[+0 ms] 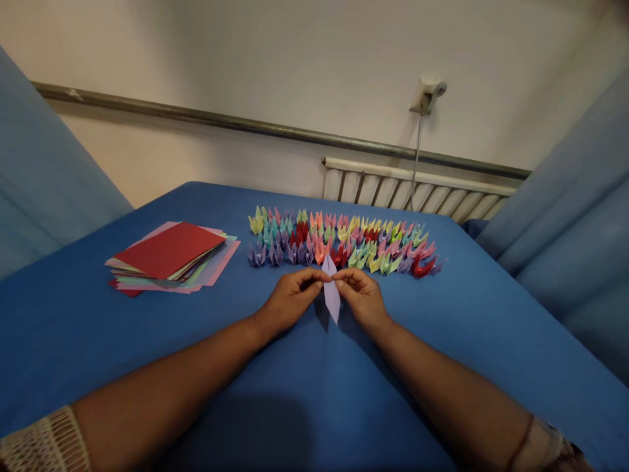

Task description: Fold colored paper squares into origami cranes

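Pinching lilac ppr [332,305], fingers [313,273] hide mid edges.

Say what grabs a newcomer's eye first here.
Likely the rows of small multicoloured folded paper figures at the far side of the blue cloth surface. Next, the slim lilac folded paper pinched between left hand and right hand in front. Then the red-topped stack of paper sheets at left.
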`<state>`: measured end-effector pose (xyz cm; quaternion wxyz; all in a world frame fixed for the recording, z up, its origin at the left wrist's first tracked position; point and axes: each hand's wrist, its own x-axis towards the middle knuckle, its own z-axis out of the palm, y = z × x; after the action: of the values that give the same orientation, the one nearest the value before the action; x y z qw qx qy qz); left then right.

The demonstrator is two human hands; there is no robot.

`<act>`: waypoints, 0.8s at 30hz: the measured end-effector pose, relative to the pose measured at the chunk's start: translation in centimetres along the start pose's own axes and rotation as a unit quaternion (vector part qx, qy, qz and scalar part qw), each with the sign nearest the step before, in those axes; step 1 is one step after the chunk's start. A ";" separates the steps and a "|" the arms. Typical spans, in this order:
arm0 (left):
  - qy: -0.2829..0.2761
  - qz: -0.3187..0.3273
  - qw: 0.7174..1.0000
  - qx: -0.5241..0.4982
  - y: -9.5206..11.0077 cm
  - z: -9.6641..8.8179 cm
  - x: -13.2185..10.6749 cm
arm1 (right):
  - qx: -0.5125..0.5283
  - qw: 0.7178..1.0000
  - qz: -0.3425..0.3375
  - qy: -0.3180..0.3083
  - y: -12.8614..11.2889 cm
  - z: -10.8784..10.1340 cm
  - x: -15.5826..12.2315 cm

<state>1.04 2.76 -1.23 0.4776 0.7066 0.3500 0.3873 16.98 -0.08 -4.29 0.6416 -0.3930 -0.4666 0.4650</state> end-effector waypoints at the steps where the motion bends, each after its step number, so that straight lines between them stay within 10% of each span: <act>1: -0.004 -0.001 1.000 0.004 -0.2 -0.1 0.0 | -0.003 1.000 0.002 -0.003 0.0 -0.1 0.0; 15: 0.070 -0.052 0.993 -0.075 -0.3 0.4 0.2 | 0.007 1.000 0.013 0.021 0.1 0.5 -0.1; 24: 0.016 -0.175 0.971 -0.159 0.0 0.3 0.0 | -0.019 0.998 0.062 -0.012 -0.3 0.2 0.0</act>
<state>1.33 2.67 -1.33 0.6384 0.5431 0.4103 0.3594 16.83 -0.15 -3.94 0.5986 -0.4280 -0.4578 0.4989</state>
